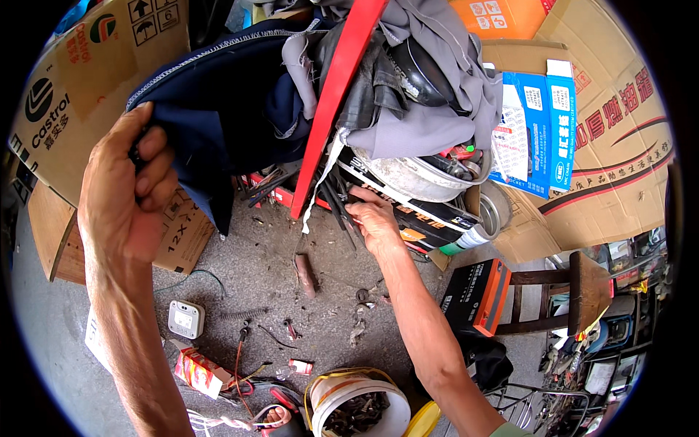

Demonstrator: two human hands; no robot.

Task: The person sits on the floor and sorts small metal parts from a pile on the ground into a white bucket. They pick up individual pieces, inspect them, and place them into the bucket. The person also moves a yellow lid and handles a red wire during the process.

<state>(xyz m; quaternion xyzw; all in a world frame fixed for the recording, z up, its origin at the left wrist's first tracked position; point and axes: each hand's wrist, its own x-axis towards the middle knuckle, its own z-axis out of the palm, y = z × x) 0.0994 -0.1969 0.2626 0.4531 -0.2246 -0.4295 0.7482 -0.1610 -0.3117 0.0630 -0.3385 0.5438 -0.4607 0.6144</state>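
My left hand (135,186) is closed on the edge of a dark navy cloth (193,135) with a white overlocked seam, holding it up so that it hangs in folds. Lower and to the right, my right hand (375,222) has its fingers curled around thin black strips (333,195) beside a black printed box (429,218); the fingers partly hide what they grip. Between my hands a red bar (331,120) slants across. Grey cloth (437,109) is heaped over a white round tub (415,178) behind my right hand.
Cardboard boxes (87,80) stand left, and an opened carton (611,138) with a blue box (535,131) right. On the floor lie a rusty cylinder (305,277), a white square device (186,319) and a spring (244,314). A white bucket (393,415) of dark parts and a wooden stool (586,291) stand nearer.
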